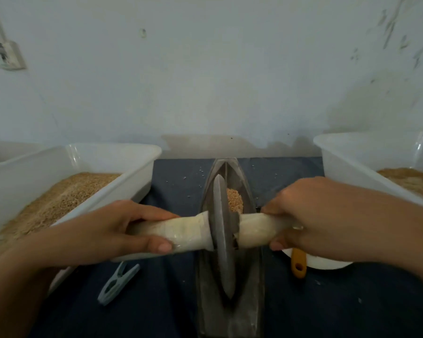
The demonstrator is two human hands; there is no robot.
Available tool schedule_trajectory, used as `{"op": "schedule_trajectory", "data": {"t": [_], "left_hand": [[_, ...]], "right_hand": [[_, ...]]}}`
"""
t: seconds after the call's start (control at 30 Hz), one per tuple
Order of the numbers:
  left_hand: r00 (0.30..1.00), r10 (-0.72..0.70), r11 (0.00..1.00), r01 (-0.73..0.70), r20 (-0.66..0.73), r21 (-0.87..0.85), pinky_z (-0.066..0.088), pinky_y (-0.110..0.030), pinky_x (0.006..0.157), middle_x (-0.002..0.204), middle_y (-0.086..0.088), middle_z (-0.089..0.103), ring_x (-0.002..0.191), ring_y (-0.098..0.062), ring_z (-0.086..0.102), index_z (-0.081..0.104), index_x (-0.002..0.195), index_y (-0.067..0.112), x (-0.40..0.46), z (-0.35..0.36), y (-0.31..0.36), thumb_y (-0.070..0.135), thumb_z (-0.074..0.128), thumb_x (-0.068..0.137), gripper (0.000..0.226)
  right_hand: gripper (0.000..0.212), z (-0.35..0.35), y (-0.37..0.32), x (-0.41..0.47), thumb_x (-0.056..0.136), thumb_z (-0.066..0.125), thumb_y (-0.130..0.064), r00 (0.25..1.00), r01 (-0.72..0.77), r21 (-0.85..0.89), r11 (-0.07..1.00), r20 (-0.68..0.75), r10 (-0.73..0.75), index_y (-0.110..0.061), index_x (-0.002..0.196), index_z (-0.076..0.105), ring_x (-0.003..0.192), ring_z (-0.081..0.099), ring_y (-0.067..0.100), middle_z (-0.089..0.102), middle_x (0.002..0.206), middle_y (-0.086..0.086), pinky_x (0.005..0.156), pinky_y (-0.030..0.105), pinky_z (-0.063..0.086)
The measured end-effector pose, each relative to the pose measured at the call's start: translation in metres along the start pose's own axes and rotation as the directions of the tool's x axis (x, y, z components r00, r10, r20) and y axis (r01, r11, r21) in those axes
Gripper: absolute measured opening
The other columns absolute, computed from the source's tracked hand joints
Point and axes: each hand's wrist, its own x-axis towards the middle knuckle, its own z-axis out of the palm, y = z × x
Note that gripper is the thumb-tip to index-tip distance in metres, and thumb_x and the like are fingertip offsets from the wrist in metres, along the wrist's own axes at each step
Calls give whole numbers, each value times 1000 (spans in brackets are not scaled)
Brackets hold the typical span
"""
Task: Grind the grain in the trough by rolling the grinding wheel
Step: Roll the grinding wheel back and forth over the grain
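White plastic tubs (142, 164) of grain flank the metal trough (252, 284), which lies on a dark cloth (156, 308). In the trough we see the grinding wheel (221, 237) upright, grain (235, 200) heaped just behind it. Our left hand (108, 230) and right hand (310, 215) each curl tight around a pale handle (181, 230) either side of the wheel. A clothes peg (116, 284) lies left of the trough.

Grinding wheel (222, 236) stands in the trough (250, 311), grain (234, 200) behind it, between two tubs (122, 154), perhaps touching neither.
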Motion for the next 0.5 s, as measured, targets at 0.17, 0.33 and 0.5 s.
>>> {"op": "schedule_trajectory", "data": {"t": [0.17,0.33,0.5], "left_hand": [[990,-53,993,65,-129,96,49,-22,86,103,20,69,95,1,63,59,112,53,10,6,-5,65,60,76,38],[898,-22,961,141,-440,239,40,-20,80,102,19,61,95,-2,57,55,123,39,35,26,-12,46,59,80,44],[928,24,981,50,-372,189,45,-17,85,98,28,65,97,6,58,54,116,50,28,19,-8,48,63,76,41]], "right_hand": [[18,10,5,15,85,58,-48,997,-50,20,999,-62,51,-34,96,59,81,57,8,62,89,-9,71,27,47],[41,36,16,42,92,52,-42,958,-119,-146,982,-277,75,-31,131,44,110,49,12,55,122,-8,92,27,34],[31,31,14,33,90,53,-44,976,-81,-155,985,-213,47,-31,118,53,101,53,13,60,110,-7,86,27,38]]}}
